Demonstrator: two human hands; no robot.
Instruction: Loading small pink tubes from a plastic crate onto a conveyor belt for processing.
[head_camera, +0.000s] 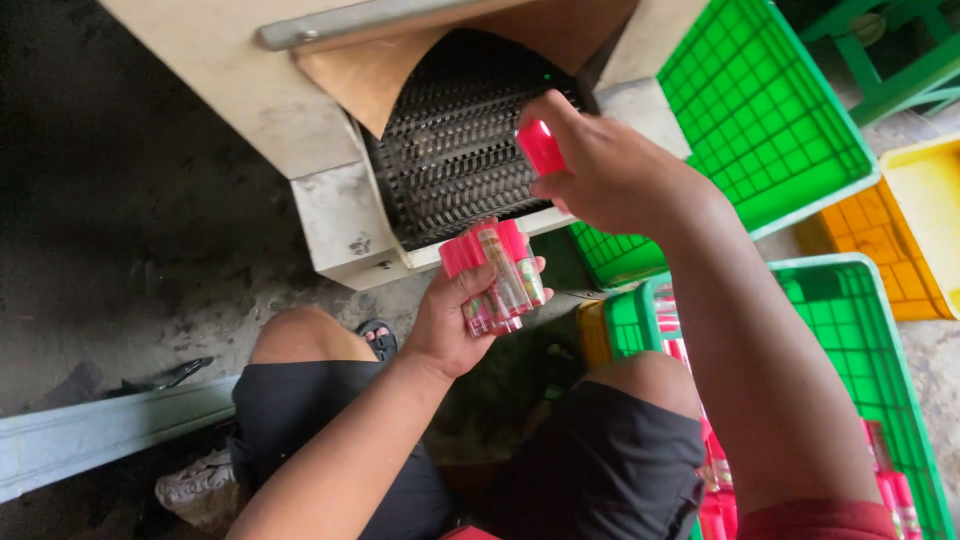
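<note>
Pink-capped little bottle (541, 147) is pinched in the right hand (610, 180) fingertips, held just in front of the dark metal mesh belt (450, 140) of the beige machine (250, 90). The left hand (450, 320) below it is wrapped shut around a bunch of the same pink-capped bottles (497, 277), caps up. Looks like the feeding step, one at a time from the bunch; next move probably needs a steady placement on the mesh. Green crates (770, 110) sit beyond the right hand, more bottles in the near crate (860, 330) by the knee
</note>
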